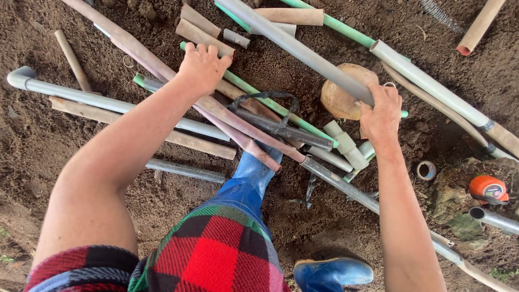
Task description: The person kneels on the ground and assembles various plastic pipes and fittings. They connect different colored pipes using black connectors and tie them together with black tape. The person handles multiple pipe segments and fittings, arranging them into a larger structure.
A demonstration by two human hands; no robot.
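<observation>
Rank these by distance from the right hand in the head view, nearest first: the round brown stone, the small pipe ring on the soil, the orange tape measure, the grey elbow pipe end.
1. Round brown stone: touching-close, just left of the right hand.
2. Small pipe ring: on the soil, below and right of the hand.
3. Orange tape measure: farther right, by the rocks.
4. Grey elbow pipe end: far left edge, beyond the left hand.

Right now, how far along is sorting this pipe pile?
Nothing looks sorted: the pipes lie crisscrossed on the dirt. In hand: the left hand grips a brown pipe, the right hand a grey pipe. The rest of the pile remains.
</observation>
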